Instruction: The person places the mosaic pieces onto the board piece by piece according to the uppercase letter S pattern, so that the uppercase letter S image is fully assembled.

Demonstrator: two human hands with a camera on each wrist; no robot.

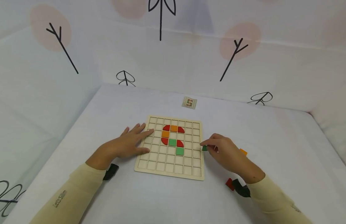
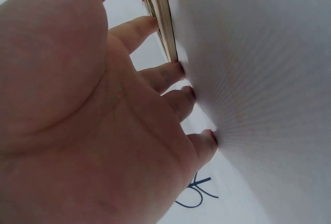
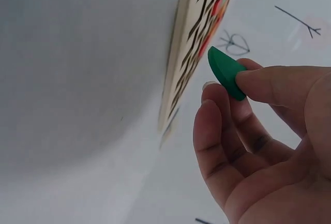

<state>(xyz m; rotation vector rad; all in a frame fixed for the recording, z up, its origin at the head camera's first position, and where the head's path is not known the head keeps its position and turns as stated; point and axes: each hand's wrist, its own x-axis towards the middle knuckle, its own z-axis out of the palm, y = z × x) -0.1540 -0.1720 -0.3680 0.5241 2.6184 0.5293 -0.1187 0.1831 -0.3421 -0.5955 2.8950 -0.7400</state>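
A wooden grid board (image 1: 161,157) lies on the white table. Set in its cells are several red quarter-round pieces (image 1: 179,144), two orange squares (image 1: 165,134) and two green squares (image 1: 179,151). My left hand (image 1: 131,143) is spread at the board's left side, index finger and thumb reaching over the rim, the other fingertips against the tablecloth in the left wrist view. Just off the board's right edge, my right hand (image 1: 223,151) pinches a green quarter-round piece (image 3: 225,74) between thumb and fingers, its curved side showing.
Behind the board lies a small pattern card (image 1: 189,102) with an S-like figure on a grid. An orange piece (image 1: 243,152) is partly hidden beyond the right wrist. A red piece (image 1: 230,184) lies by the black wrist device (image 1: 241,188). Printed cloth walls enclose the table.
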